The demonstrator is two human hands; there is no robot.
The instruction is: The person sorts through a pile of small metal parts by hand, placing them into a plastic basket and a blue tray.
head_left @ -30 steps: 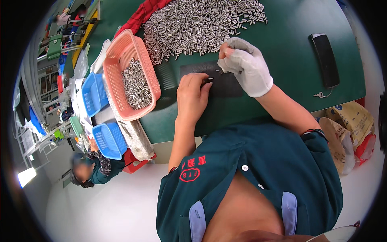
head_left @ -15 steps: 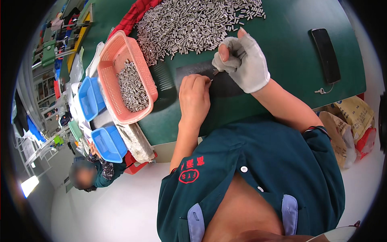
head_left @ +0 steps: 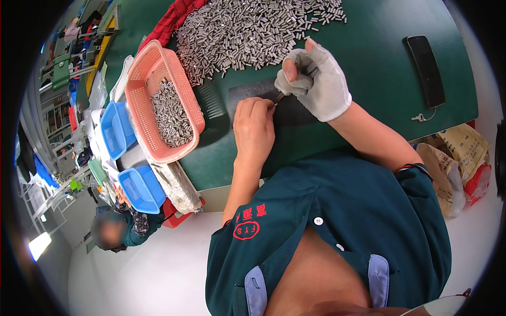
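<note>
My left hand [head_left: 254, 125] is bare, with thumb and forefinger pinched together over a dark mat [head_left: 243, 94]. A tiny metal piece [head_left: 275, 105] pokes out at those fingertips; most of it is hidden. My right hand [head_left: 326, 87] wears a pale glove that leaves thumb and fingertip bare, and its fingers curl around a thin dark tool [head_left: 280, 97]. The tool's tip is right by the metal piece; whether they touch I cannot tell. Beyond both hands spreads a big heap of small metal cylinders [head_left: 258, 34].
To the left, a pink basket [head_left: 136, 108] holds more cylinders, beside two blue baskets [head_left: 141, 189]. Red checked cloth [head_left: 171, 23] borders the heap. On the right lie a black phone [head_left: 426, 71] and a key [head_left: 419, 118]. Another person [head_left: 139, 226] sits at far left.
My right hand has shifted slightly left and down, bringing the tool's tip closer to the metal piece. The left hand stays nearly in place, still pinched.
</note>
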